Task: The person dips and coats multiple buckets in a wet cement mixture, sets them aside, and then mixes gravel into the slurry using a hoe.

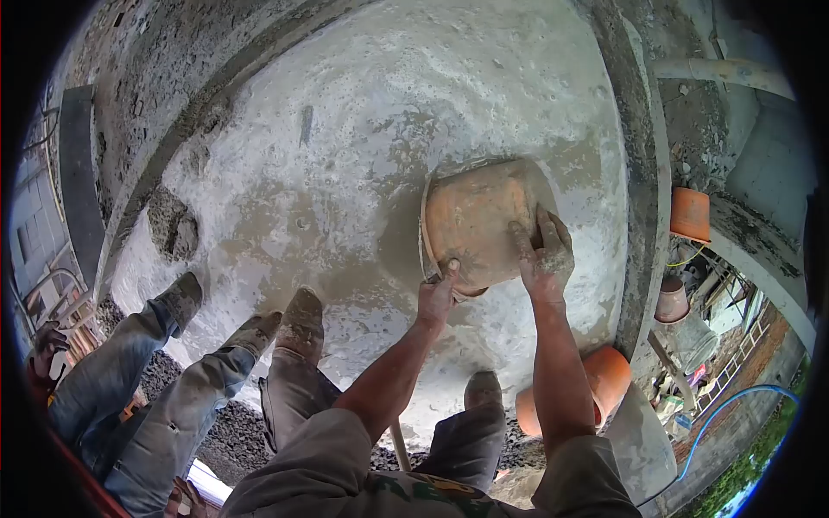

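A mud-coated orange bucket (479,216) lies tipped on its side over wet grey concrete (363,112), its rim to the left. My left hand (439,293) is closed on its near edge by the rim, thumb on the outer wall. Near the bucket's base, my right hand (548,259) grips the side with fingers bent against it. Both hands are smeared with cement. The bucket's inside is hidden from me. Wet slurry darkens the surface beside the rim.
A co-worker's legs in jeans (173,406) stand at the left. Another orange bucket (609,380) lies by my right forearm. A raised concrete edge (646,173) runs along the right, with an orange bucket (691,214) beyond it. A blue hose (721,404) curves at lower right.
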Available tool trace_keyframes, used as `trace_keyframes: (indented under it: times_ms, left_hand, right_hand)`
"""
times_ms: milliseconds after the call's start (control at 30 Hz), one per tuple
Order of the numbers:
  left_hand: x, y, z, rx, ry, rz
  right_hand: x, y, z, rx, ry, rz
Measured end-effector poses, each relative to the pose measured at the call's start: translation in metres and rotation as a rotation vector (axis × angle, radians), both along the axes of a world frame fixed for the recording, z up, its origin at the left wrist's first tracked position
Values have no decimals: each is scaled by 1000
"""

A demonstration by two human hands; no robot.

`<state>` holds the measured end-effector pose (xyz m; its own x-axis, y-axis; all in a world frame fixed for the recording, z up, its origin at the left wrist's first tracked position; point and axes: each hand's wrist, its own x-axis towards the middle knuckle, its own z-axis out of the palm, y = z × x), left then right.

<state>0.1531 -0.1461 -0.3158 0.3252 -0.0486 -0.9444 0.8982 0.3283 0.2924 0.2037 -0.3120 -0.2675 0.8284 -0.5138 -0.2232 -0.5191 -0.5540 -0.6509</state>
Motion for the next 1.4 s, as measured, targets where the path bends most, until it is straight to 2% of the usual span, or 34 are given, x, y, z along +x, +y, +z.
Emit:
trace_keyframes:
  times_ms: [100, 233, 333, 433, 467, 567, 600, 733, 833, 967, 1067, 1133, 1267, 1400]
  left_hand:
    - [4, 25, -24, 12, 6, -94]
    - [-1, 29, -60, 44, 65, -87]
    - [-15, 31, -67, -83, 57, -86]
    - [-19, 33, -31, -170, 58, 127]
    - [-25, 40, -34, -177, 91, 169]
    - [-46, 54, -29, -280, 88, 232]
    - [-51, 58, -23, -291, 104, 246]
    - [-74, 100, -17, -304, 129, 228]
    - [-100, 129, -15, -171, 207, 201]
    - [-104, 123, 12, -164, 159, 172]
    - [-94, 118, 37, -99, 147, 106]
    - [-93, 119, 48, -24, 133, 37]
    - [-80, 121, 75, -5, 46, -56]
    - [-54, 98, 105, 106, 69, -268]
  right_hand:
    - [19, -22, -10, -229, 227, 240]
    - [38, 16, -55, -512, 344, 160]
    - [43, -4, -59, -317, 296, 203]
    - [76, -45, -48, 309, 491, 36]
    - [73, -47, -67, 133, 447, 94]
    - [81, -36, -64, 104, 635, 186]
    - [86, -40, -66, 185, 743, 250]
    - [59, -17, -96, 78, 830, 304]
    - [18, -6, -121, 268, 980, 244]
    - [-21, -9, -126, 406, 858, 270]
    - [-44, -16, -151, 322, 952, 255]
    - [-69, -18, -172, 248, 837, 275]
    - [-119, -18, -206, 392, 741, 112]
    - [-135, 0, -156, 318, 743, -74]
